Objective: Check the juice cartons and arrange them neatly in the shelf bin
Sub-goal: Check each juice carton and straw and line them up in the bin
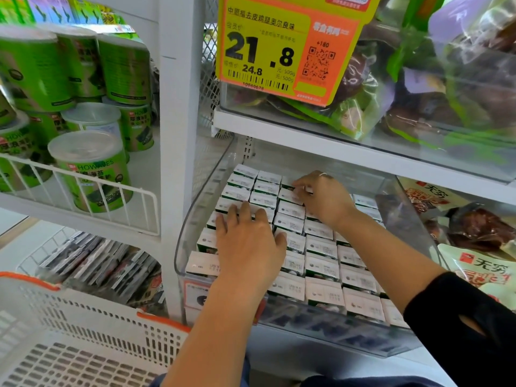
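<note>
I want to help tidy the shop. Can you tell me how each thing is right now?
Juice cartons: upright, packed in rows.
Clear bin: nearly full of cartons.
Left hand: flat, pressing on carton tops.
Right hand: fingers pinching a carton near the back.
White basket: empty where visible.
Green cans: stacked, lids on.
Price tag: hanging from the upper shelf.

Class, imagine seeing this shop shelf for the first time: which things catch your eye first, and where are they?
A yellow-and-orange price tag reading 21.8 hangs top centre. Below it, two hands, left hand flat and right hand further back, rest on rows of white juice cartons in a clear bin.
</note>
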